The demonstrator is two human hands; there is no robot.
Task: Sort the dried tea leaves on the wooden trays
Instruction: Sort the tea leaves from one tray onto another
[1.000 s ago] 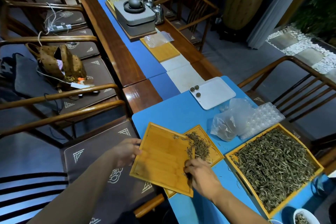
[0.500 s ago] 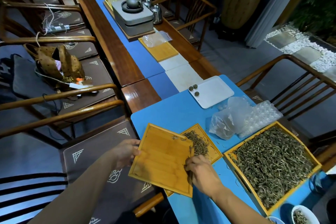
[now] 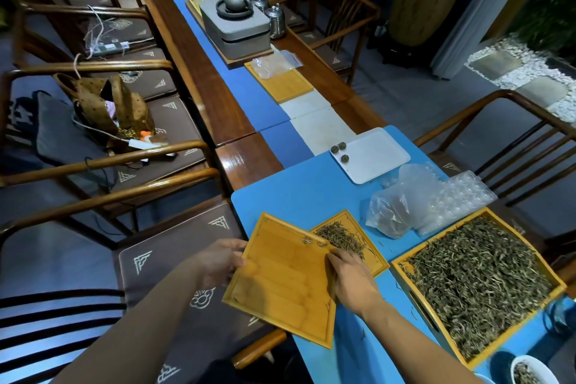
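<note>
My left hand (image 3: 218,262) grips the left edge of a nearly bare wooden tray (image 3: 280,284), held tilted over the table's near-left corner. That tray overlaps a smaller wooden tray (image 3: 371,254) carrying a small heap of dried tea leaves (image 3: 339,235). My right hand (image 3: 350,279) rests with curled fingers on the tilted tray's right edge, its fingertips touching the heap; whether it pinches any leaves is hidden. A few leaves (image 3: 313,241) lie at the tilted tray's upper right corner. To the right, a large wooden tray (image 3: 402,265) is full of tea leaves (image 3: 480,277).
Crumpled clear plastic bags (image 3: 396,206) and a clear blister sheet (image 3: 461,196) lie behind the trays. A white tray (image 3: 377,156) holds three tea balls (image 3: 339,151). A white bowl (image 3: 533,369) with leaves stands at the bottom right. Wooden chairs line both sides; a tea set (image 3: 237,19) stands farther along.
My right hand has slid up along the tilted tray's right edge toward the leaf heap. The tilted tray and my left hand have hardly moved.
</note>
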